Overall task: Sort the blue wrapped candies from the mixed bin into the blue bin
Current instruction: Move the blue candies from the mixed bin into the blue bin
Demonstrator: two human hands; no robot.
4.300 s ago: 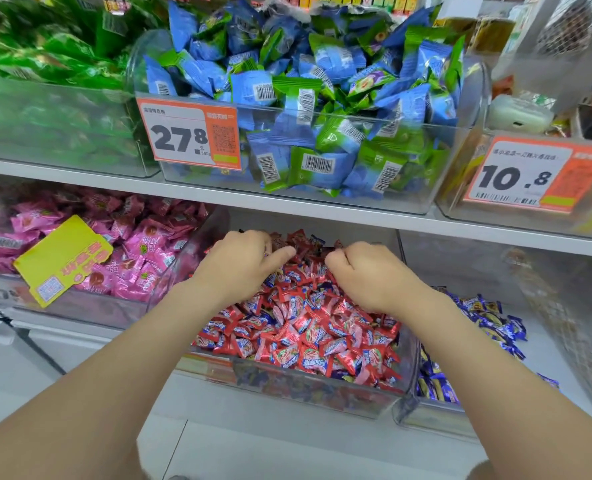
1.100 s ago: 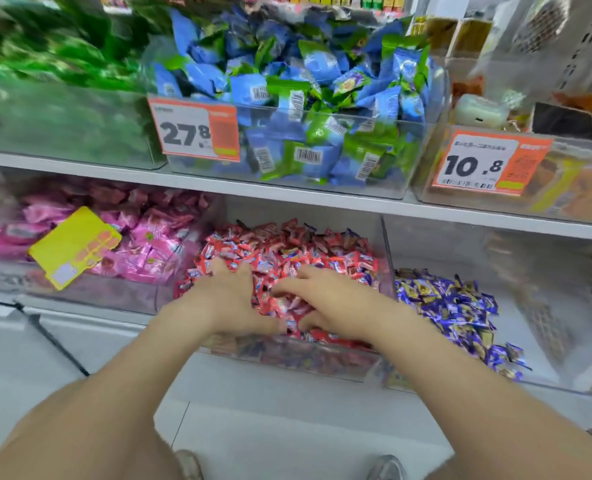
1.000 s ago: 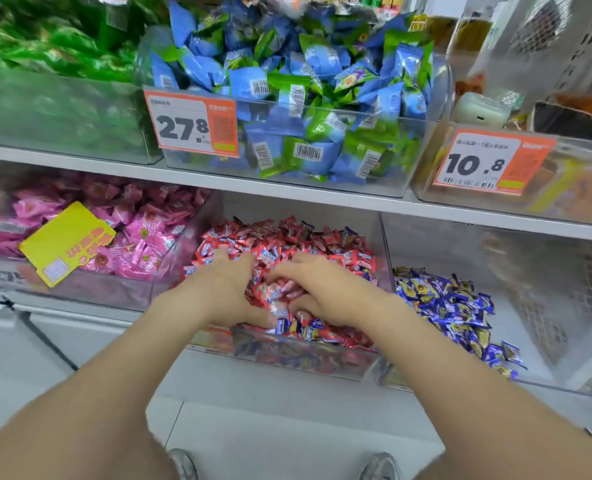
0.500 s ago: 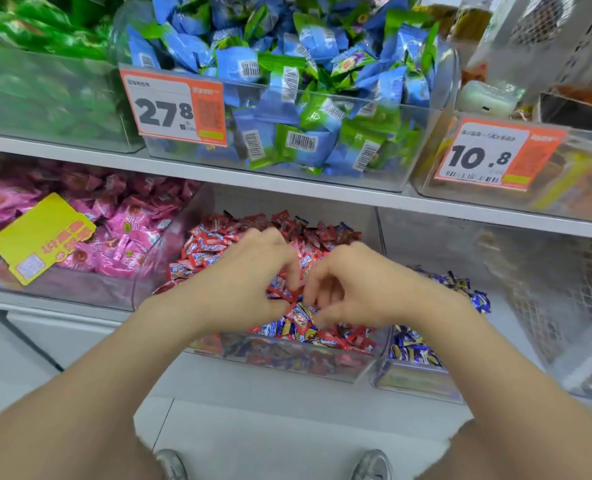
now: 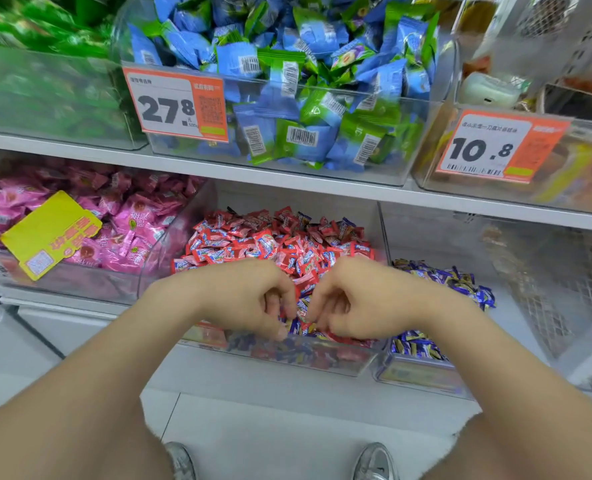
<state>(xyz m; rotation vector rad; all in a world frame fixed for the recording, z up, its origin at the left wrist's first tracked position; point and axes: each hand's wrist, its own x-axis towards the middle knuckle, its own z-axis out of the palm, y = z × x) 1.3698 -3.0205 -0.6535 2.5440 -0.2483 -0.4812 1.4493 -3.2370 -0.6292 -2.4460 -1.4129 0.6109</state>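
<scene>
The clear mixed bin (image 5: 287, 356) on the lower shelf is heaped with red wrapped candies (image 5: 270, 240), and a few blue wrapped candies (image 5: 295, 328) show at its front. To its right stands the blue bin (image 5: 422, 375), holding blue wrapped candies (image 5: 454, 282). My left hand (image 5: 242, 299) and my right hand (image 5: 367, 299) hover over the mixed bin's front, fingers curled, their tips almost meeting. The left fingertips pinch a blue candy. The right thumb and forefinger pinch a red wrapped candy.
A bin of pink candies (image 5: 121, 223) with a yellow tag (image 5: 50, 233) sits to the left. Above the shelf board (image 5: 322, 187) stand a bin of blue-green packets (image 5: 287, 98) with a 27.8 tag and one with a 10.8 tag (image 5: 495, 147). A wire basket (image 5: 564, 289) is at right.
Both hands dug through the red pile, then drew toward the bin's front edge and curled; their fingertips now meet over the blue candies at the front.
</scene>
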